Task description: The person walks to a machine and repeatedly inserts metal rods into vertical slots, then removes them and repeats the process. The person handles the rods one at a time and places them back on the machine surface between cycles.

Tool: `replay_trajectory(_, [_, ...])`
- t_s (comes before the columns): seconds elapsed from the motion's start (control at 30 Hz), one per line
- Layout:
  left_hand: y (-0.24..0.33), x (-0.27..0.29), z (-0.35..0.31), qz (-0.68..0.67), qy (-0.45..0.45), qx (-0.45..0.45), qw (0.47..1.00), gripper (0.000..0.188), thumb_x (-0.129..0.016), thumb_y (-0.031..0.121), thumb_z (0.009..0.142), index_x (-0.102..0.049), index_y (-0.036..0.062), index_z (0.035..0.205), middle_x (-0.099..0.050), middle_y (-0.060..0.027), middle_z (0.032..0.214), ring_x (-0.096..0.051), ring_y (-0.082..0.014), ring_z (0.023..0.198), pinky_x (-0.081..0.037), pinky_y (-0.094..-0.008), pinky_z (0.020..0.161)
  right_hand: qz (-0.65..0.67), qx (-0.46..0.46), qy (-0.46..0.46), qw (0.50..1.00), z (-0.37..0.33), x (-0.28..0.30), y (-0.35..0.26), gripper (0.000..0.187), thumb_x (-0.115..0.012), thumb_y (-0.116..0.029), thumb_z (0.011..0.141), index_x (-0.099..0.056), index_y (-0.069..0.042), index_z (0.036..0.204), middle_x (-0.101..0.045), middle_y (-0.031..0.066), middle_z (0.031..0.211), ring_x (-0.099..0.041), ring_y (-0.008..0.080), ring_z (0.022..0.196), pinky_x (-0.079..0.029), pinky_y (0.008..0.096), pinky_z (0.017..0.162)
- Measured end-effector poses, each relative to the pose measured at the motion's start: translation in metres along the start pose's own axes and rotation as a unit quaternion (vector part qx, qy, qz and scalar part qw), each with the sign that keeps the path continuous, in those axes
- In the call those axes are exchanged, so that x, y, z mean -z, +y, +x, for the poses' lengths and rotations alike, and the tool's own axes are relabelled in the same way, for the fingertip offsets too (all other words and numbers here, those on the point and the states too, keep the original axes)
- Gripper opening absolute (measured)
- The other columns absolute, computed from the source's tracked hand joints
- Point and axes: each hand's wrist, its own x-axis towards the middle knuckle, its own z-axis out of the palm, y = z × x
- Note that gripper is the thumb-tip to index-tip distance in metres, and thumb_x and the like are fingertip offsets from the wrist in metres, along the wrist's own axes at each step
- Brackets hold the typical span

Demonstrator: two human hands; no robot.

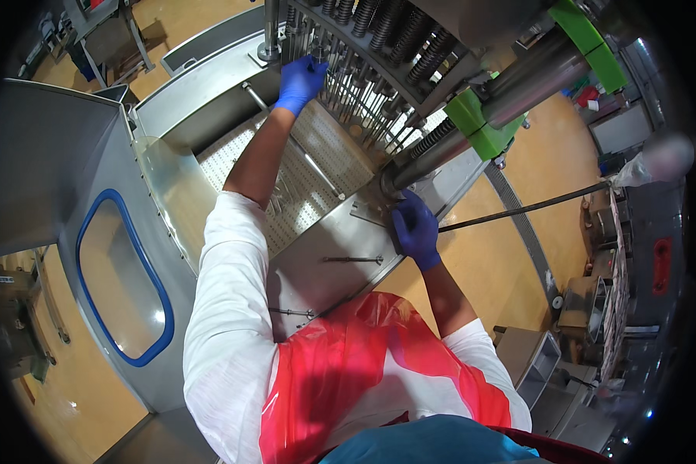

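Left hand [300,81] up among needles [348,93], fingers closed round one, seemingly to work it loose. Right hand [415,228] pressed on bench [325,271] edge below bar [433,151], likely for bracing; fingers curled, grip unclear.

One view only — a head-worn fisheye camera looking steeply down over the wearer's chest and red apron [348,371] at a stainless machine bed [325,232]. Range is close, within arm's reach. Straight edges bow near the dark circular rim — floor fills the margins.
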Motion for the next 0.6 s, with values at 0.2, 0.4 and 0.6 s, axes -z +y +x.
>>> replay_trajectory(0.2, [-0.003,-0.008,-0.021,-0.006,0.02,-0.024,0.999,0.03,-0.073,0.035,0.084,-0.07,0.005,0.084,-0.07,-0.0201,0.08,-0.069,-0.0393,0.078,-0.054,-0.0461,0.072,-0.045,0.076,0.006,0.996,0.003,0.001,0.0,0.038,-0.074,-0.021,0.084,-0.067,-0.009,0.12,-0.07,0.0106,0.094,-0.068,0.0296,0.085,-0.055,0.0393,0.077])
replay_trajectory(0.4, [-0.007,-0.016,-0.011,0.064,0.016,-0.043,0.997,0.03,-0.071,0.036,0.084,-0.07,0.0064,0.086,-0.07,-0.02,0.083,-0.068,-0.041,0.08,-0.055,-0.0471,0.074,-0.03,0.073,0.017,0.997,0.001,0.001,-0.003,0.04,-0.076,-0.022,0.083,-0.067,-0.007,0.118,-0.069,0.0112,0.092,-0.068,0.0292,0.082,-0.054,0.0389,0.074])
replay_trajectory(0.6, [-0.018,-0.019,-0.005,0.098,-0.106,-0.009,0.989,0.029,-0.072,0.038,0.084,-0.075,0.01,0.093,-0.072,-0.0195,0.091,-0.07,-0.0383,0.086,-0.055,-0.0457,0.079,-0.045,0.092,0.037,0.994,-0.008,-0.003,0.004,0.039,-0.076,-0.023,0.083,-0.067,-0.006,0.117,-0.069,0.0114,0.091,-0.068,0.0293,0.081,-0.055,0.0391,0.073])
